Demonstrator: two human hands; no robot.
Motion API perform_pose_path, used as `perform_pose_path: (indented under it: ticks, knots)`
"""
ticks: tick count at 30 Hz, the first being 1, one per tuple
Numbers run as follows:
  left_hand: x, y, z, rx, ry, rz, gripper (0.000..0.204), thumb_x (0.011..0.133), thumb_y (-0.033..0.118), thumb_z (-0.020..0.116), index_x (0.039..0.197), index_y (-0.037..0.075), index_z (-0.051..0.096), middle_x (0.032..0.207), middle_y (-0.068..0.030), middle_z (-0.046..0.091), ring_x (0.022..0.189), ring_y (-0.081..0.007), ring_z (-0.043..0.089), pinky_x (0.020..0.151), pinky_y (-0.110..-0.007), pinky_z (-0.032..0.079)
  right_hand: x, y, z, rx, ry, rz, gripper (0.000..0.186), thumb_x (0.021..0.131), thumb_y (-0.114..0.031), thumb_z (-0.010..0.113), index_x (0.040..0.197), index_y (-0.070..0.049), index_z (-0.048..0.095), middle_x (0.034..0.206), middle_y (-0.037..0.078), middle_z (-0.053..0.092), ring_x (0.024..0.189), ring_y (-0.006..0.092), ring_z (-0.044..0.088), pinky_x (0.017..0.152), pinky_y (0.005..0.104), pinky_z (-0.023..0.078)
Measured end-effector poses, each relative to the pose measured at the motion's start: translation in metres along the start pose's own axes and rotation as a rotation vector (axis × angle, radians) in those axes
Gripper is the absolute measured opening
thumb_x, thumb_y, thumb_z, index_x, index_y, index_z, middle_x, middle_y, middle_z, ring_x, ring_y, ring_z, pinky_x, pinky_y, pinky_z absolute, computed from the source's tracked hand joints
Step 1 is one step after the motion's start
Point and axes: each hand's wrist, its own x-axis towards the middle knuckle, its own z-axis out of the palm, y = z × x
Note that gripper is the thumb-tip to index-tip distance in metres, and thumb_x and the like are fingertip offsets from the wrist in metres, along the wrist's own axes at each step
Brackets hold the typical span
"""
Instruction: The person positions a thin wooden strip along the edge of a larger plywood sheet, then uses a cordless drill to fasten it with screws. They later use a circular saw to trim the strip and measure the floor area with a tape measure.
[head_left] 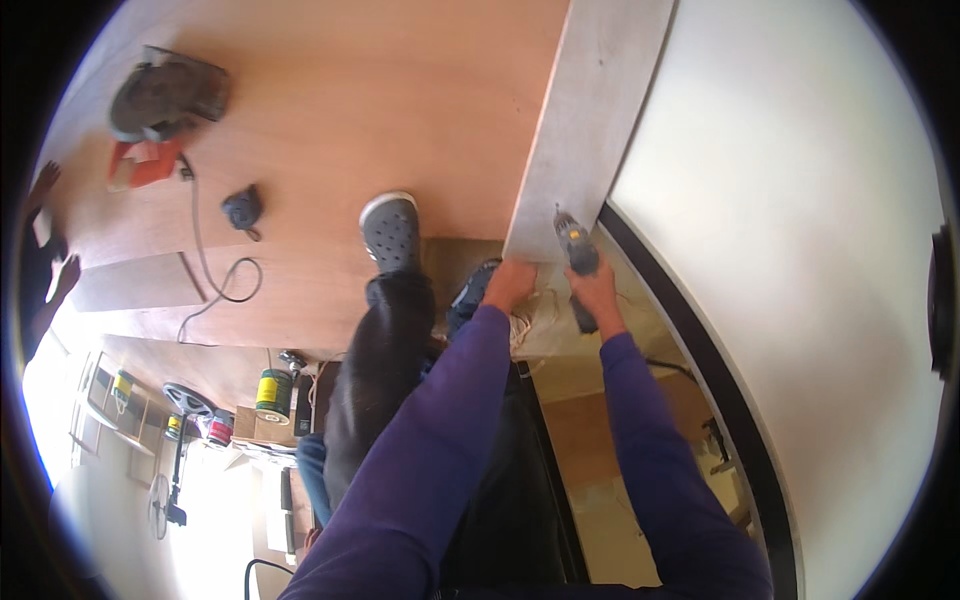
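My right hand (pixel 597 290) is closed around the grip of a dark cordless drill (pixel 576 248). The drill's bit points away from me, over the near part of a long grey board (pixel 590 130). At the board's near left corner my left hand (pixel 510 287) is closed on its end, with the fingertips partly hidden. The board runs away from me along a white panel (pixel 780 170) on the right. My foot in a grey clog (pixel 391 230) rests on the wooden surface (pixel 420 100), left of the board.
A circular saw (pixel 165 100) with an orange handle and a tape measure (pixel 242 208) lie to the left. The saw's cable (pixel 200 240) curls past a short grey board (pixel 140 283). Another person's hands (pixel 64 278) show at the far left. A green can (pixel 273 392) stands lower left.
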Motion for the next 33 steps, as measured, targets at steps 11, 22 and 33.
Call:
perform_pose_path:
  ticks: [11,22,33]
  knots:
    - [-0.129,0.073,-0.279,-0.550,0.499,-0.578,0.037,0.093,0.030,0.055,0.114,0.004,0.072,0.109,-0.0258,0.072,0.106,-0.0466,0.068,0.093,-0.052,0.053,-0.118,-0.177,-0.024,0.618,-0.387,0.273,0.013,0.091,-0.014,0.072,0.089,-0.004,0.064,0.066,0.004,0.060,0.052,0.0151,0.059,0.052,0.0318,0.050]
    - [-0.325,0.103,-0.325,-0.663,0.943,-0.357,0.027,0.093,0.021,0.059,0.108,0.001,0.068,0.092,-0.0245,0.072,0.092,-0.0444,0.069,0.079,-0.049,0.054,-0.061,-0.305,0.011,0.270,-0.628,-0.360,0.031,0.088,-0.014,0.070,0.115,0.000,0.061,0.088,0.015,0.070,0.069,0.0232,0.070,0.062,0.0360,0.054]
    - [-0.379,-0.048,-0.312,-1.535,0.900,-0.674,0.076,0.088,0.047,0.077,0.145,0.003,0.053,0.132,-0.0139,0.067,0.127,-0.0269,0.059,0.101,-0.053,0.046,-0.140,-0.470,0.095,0.067,-0.706,-0.756,0.057,0.084,-0.014,0.068,0.137,-0.001,0.052,0.113,0.028,0.070,0.105,0.0402,0.071,0.092,0.0462,0.055]
